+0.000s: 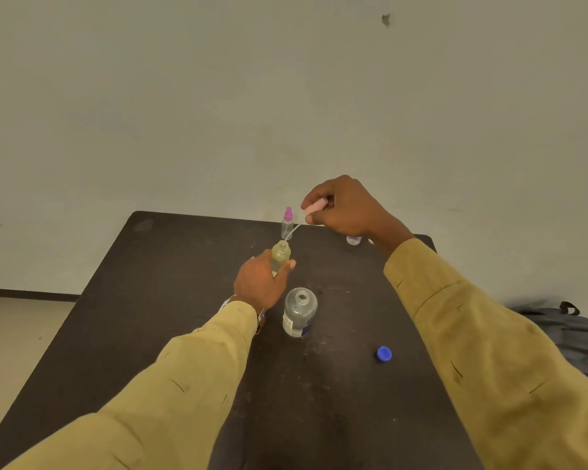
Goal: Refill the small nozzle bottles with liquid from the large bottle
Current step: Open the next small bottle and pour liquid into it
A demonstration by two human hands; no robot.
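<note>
Left hand fingers curled round uncapped small bottle of yellowish liquid, upright at middle of desk. Behind it, pink-capped bottle; nearer, open large bottle, standing. Right hand fingers pinching pink nozzle cap, thin tube slanting toward held bottle's mouth. Blue cap lying far right.

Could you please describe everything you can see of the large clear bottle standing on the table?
The large bottle looks like clear plastic, with a round shoulder, a short neck and an open mouth with no cap on it. A white and blue label wraps its lower part. It stands upright on the dark table, near the left hand, which does not touch it. A blue cap lies apart to its right. How full it is cannot be told.
</note>
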